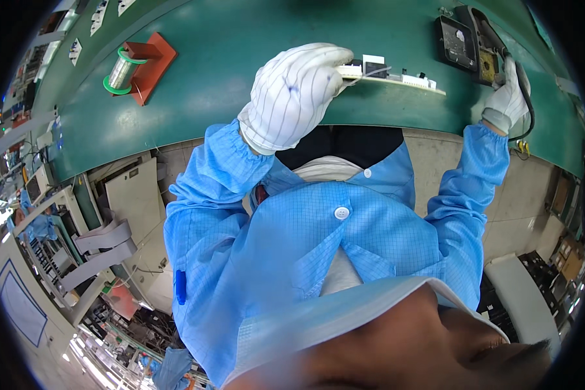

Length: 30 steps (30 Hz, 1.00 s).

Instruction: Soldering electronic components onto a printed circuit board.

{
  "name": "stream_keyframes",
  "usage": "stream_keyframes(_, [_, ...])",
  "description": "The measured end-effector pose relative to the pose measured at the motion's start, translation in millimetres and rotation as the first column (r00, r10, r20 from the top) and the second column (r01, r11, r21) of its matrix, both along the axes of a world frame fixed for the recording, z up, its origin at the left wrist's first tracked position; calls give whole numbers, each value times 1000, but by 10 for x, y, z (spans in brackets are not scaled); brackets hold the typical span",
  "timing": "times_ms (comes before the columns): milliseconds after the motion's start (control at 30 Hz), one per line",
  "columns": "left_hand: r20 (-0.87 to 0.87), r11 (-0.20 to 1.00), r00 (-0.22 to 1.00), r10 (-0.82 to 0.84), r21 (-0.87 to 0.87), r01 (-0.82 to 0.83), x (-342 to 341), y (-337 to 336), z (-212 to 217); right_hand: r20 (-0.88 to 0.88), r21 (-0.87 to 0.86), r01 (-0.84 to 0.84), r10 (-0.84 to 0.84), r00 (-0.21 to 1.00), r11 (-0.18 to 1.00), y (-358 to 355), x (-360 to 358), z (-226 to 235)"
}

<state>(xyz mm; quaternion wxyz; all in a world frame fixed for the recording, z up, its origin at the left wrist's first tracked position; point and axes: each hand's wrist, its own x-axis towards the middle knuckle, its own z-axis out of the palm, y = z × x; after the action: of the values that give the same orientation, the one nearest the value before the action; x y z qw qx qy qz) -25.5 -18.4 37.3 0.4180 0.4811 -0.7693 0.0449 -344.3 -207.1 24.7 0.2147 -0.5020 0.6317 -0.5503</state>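
My left hand (296, 91), in a white striped glove, is closed on one end of a circuit board (406, 83). The board is seen nearly edge-on above the green bench, with white connectors, a black-and-white block and a thin pale wire on it. At the right, my gloved right hand (510, 101) is closed round the soldering iron, whose handle is mostly hidden by the fingers. The iron's black cable (532, 110) loops beside that hand. Just beyond the fingers stands the iron's holder (486, 45), next to a dark tray (456, 42) with pale residue.
A solder wire spool (120, 73) sits on a red-brown stand (157, 65) at the left of the green bench (221, 49). Small white parts (99, 16) lie at the far left. Below the bench's near edge is a pale cabinet door (135, 192).
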Motion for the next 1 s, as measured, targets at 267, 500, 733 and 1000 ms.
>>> stream_keyframes(267, [10,835,993,116,540,-103,86,-321,-178,-200,-5,-7,6,980,1000,-20,-272,132])
stream_keyframes(500, [173,986,975,138,66,-151,291,-286,-125,106,-192,-160,183,977,968,831,345,92])
stream_keyframes(733, [-31,835,945,325,480,-271,-116,-86,-96,-54,-198,-711,717,695,674,1263,647,-245])
stream_keyframes(1000, [77,955,965,252,140,-261,-55,-151,-470,-296,-304,-704,638,711,642,1241,800,-340])
